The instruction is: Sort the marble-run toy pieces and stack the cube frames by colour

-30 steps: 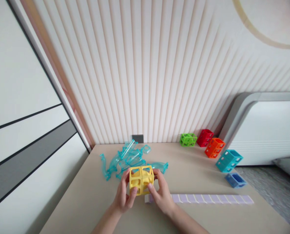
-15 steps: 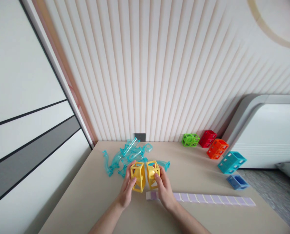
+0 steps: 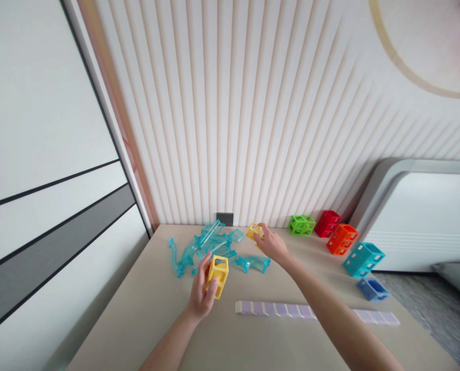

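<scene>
The left hand (image 3: pixel 202 294) grips a yellow block (image 3: pixel 219 271); the right hand (image 3: pixel 272 244), just moved away toward one o'clock, holds its yellow twin (image 3: pixel 253 230) near the ribbed wall (image 3: pixel 230 129), so the two are now separated.

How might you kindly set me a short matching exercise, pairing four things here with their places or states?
1. Lilac strip
2. Green block
3. Left hand
4. Clear teal pieces

A. Holding a yellow block
B. Mostly in a loose pile, before the dark wall plate
C. Partly hidden by the right forearm
D. Beside the red block

Pairs: 1-C; 2-D; 3-A; 4-B
</scene>
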`<state>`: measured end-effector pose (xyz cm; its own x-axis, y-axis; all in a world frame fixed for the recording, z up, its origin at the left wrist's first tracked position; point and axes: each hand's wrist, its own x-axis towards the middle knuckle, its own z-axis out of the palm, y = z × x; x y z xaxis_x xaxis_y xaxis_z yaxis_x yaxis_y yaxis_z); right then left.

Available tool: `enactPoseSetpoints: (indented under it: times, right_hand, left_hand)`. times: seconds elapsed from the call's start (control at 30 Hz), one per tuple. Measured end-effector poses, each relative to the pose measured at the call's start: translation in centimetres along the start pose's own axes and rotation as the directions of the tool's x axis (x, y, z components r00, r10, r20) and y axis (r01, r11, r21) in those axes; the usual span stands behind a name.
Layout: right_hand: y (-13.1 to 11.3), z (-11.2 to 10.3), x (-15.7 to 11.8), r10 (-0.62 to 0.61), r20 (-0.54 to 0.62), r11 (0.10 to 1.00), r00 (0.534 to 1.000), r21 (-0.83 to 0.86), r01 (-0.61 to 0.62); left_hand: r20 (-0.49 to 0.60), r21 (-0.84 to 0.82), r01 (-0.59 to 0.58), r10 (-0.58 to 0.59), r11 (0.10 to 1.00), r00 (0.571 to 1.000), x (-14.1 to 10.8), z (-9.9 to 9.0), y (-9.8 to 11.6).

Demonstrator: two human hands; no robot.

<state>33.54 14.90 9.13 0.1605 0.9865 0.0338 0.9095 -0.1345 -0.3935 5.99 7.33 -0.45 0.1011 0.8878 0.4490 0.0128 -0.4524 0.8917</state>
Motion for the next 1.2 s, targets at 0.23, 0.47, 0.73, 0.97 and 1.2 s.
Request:
enactPoseSetpoints:
  times: [0.23,0.47,0.73,0.97,1.2]
  right_hand:
    - [-1.1,1.0,1.6,0.019,0.117,0.982,0.993,-0.189,0.003]
    - [-2.5,0.5,1.6,0.016,0.058,0.978,0.998,-0.209,-0.004]
    - [-5.4,2.7,-0.4,-0.227,0.062,0.957,0.972,-0.173,0.235]
    - [-6.1,4.3,-0.5,-0.291,-0.004,0.949,0.957,-0.124,0.288]
    - [-6.6,2.3,-3.4,-0.378,-0.112,0.924,0.919,0.023,0.383]
  left_hand:
    - [-0.066,0.232,-0.075,0.093,0.97,0.993,1.0,-0.7,-0.6]
    - [-0.122,0.128,0.029,-0.014,0.991,0.992,1.1,-0.6,-0.9]
    - [-0.049,0.168,-0.057,0.067,0.984,0.997,1.3,0.0,-1.3]
    - [0.105,0.35,-0.222,0.197,0.91,0.975,0.9,-0.4,-1.9]
    - [0.157,0.383,-0.279,0.235,0.881,0.959,1.4,-0.3,-1.5]
